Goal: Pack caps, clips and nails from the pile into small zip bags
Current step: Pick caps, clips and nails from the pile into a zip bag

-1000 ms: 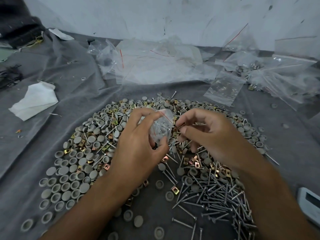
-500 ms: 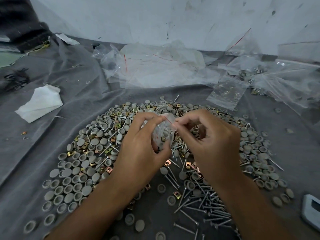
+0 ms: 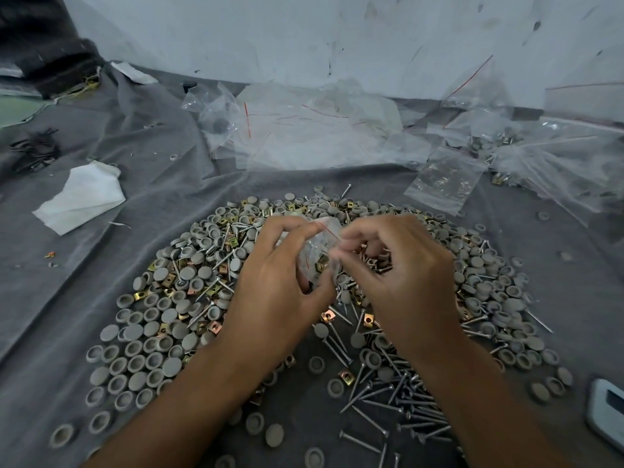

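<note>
Plastic, clear and crumpled with a red strip: we see the small zip bag (image 3: 317, 251) above the pile (image 3: 209, 285), brass clips inside. Left hand (image 3: 280, 295) grips it; right hand (image 3: 401, 282) seemingly pinches its rim.

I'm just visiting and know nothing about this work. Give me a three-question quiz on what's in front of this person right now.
1. True or false: the left hand and the right hand both hold the small zip bag above the pile.
2. Where do most loose nails lie? A) near right of the pile, B) on the white cloth, C) against the wall.
3. Fill in: the grey round pieces are the ____.

Key: 1 true; 2 A; 3 caps.
</note>
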